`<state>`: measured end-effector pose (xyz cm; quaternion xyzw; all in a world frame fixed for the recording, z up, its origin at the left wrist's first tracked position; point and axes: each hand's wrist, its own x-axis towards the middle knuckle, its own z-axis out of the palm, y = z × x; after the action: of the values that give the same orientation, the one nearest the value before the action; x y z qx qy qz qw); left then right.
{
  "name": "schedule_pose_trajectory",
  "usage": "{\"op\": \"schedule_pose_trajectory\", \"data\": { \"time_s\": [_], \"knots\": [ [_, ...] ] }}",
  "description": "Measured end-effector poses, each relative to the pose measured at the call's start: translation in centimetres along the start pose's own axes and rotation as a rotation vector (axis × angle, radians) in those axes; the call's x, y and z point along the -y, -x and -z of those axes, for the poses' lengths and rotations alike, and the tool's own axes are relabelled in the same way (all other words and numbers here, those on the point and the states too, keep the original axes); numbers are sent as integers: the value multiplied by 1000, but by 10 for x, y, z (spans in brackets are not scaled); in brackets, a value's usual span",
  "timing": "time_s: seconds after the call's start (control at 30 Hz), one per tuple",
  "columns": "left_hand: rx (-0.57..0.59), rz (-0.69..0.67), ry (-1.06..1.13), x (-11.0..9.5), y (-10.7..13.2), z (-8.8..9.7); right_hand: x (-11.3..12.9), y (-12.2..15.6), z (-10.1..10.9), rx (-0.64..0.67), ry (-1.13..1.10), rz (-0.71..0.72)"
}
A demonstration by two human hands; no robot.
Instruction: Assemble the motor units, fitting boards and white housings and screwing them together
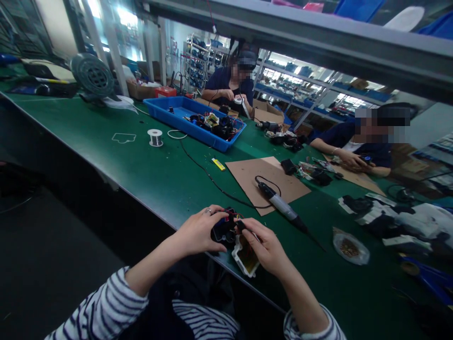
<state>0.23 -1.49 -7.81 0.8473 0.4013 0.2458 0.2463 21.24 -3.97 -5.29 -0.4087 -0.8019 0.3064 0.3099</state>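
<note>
At the near edge of the green workbench (pixel 148 170) my left hand (pixel 198 232) is closed around a small black electronic part with red wires (pixel 223 228). My right hand (pixel 266 246) grips the same assembly from the other side, fingers pinched at its top. Under my right hand sits a white housing with a yellowish inside (pixel 244 259), partly hidden by my fingers. A soldering iron (pixel 281 206) lies just beyond my hands, its cord looping over a brown cardboard sheet (pixel 266 180).
A blue tray (pixel 166 111) of wired parts stands farther back, with a solder spool (pixel 155 137) and a small yellow item (pixel 218 164) near it. Two other people work across the bench. A fan (pixel 92 75) sits far left. A small dish (pixel 350 247) and loose parts lie to the right.
</note>
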Motion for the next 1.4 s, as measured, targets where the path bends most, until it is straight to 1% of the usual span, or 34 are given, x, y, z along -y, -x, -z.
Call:
{"op": "schedule_pose_trajectory", "data": {
  "time_s": [0.1,0.17,0.23,0.3,0.43,0.5,0.57,0.63,0.67,0.8,0.83,0.9,0.97,1.07,1.13,1.2,1.27,1.33,1.4],
  "knots": [
    [-37,-70,23,4,0,-3,2,-13,7,63,290,201],
    [-58,-117,63,10,-1,-3,2,-22,11,93,420,312],
    [-48,-149,124,15,-3,-1,3,-31,12,131,506,383],
    [-18,-179,182,19,-4,4,6,-39,9,197,587,400],
    [35,-229,271,22,-7,14,15,-49,-2,326,821,367],
    [49,-241,294,22,-8,17,18,-50,-8,352,923,355],
    [58,-239,302,21,-8,18,19,-50,-12,355,968,356],
    [42,-239,284,21,-5,15,19,-50,-14,345,986,379],
    [16,-237,260,21,-2,12,19,-50,-14,340,992,391],
    [-159,-179,104,22,13,-3,16,-51,-12,341,980,416],
    [-186,-166,74,23,16,-6,15,-50,-12,331,963,426],
    [-207,-161,45,23,21,-10,11,-48,-10,294,905,460],
    [-196,-153,46,22,22,-10,5,-45,-9,235,809,471],
    [-167,-144,60,21,21,-5,-4,-41,-8,143,657,398],
    [-156,-157,44,20,20,-1,-7,-40,-9,141,608,369],
    [-159,-167,-19,17,21,0,-7,-41,-10,157,611,373],
    [-190,-172,-117,13,22,-3,-5,-43,-11,120,637,346],
    [-250,-174,-202,9,23,-10,-3,-46,-11,92,652,282],
    [-323,-176,-246,6,23,-20,-2,-49,-10,109,648,214]
  ]
}}
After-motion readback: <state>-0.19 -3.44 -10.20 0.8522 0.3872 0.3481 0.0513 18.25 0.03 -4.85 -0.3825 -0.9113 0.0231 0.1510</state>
